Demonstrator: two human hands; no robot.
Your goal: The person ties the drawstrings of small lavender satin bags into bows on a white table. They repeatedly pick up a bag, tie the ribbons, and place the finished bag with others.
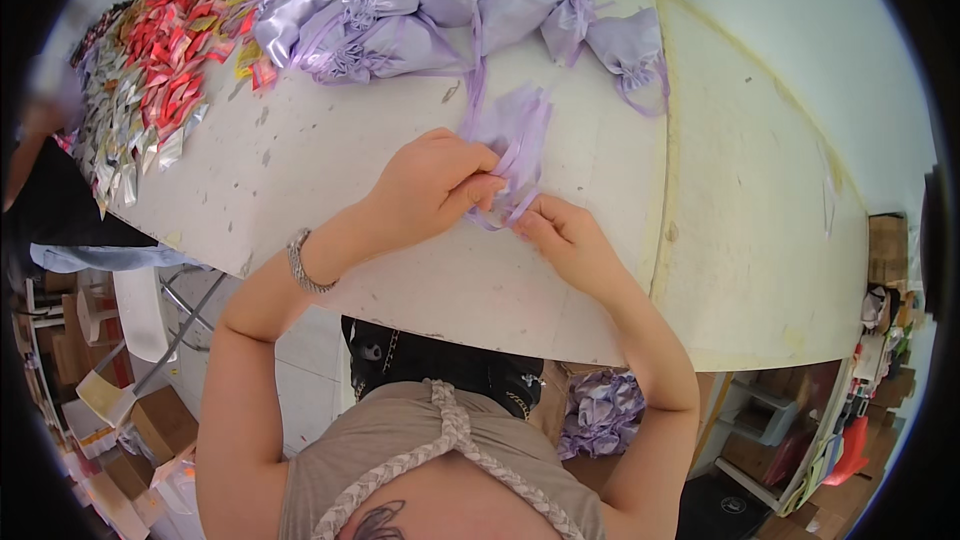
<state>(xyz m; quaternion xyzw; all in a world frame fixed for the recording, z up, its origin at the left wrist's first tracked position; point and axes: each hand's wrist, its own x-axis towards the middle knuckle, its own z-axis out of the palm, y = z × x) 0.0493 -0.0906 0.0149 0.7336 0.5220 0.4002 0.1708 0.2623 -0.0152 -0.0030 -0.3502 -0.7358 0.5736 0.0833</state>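
Above the white table (360,135), my left hand (442,184) is closed on a lilac satin drawstring pouch (517,127), which extends away from me beyond my fingers. My right hand (559,232), just to the right and nearer to me, pinches the pouch's looped ribbon (523,204) between thumb and forefinger. The pouch's opening is partly hidden by my fingers. Several filled lilac pouches (390,45) with gathered necks lie in a heap at the far side of the table. One more pouch (628,49) rests at the heap's right end.
Red (172,67), yellow and silvery small packets are piled at the table's far left. A raised seam (664,165) crosses the table on the right. More lilac fabric (600,412) lies in a cardboard box below the table. Another person's arm (30,142) shows at the left edge.
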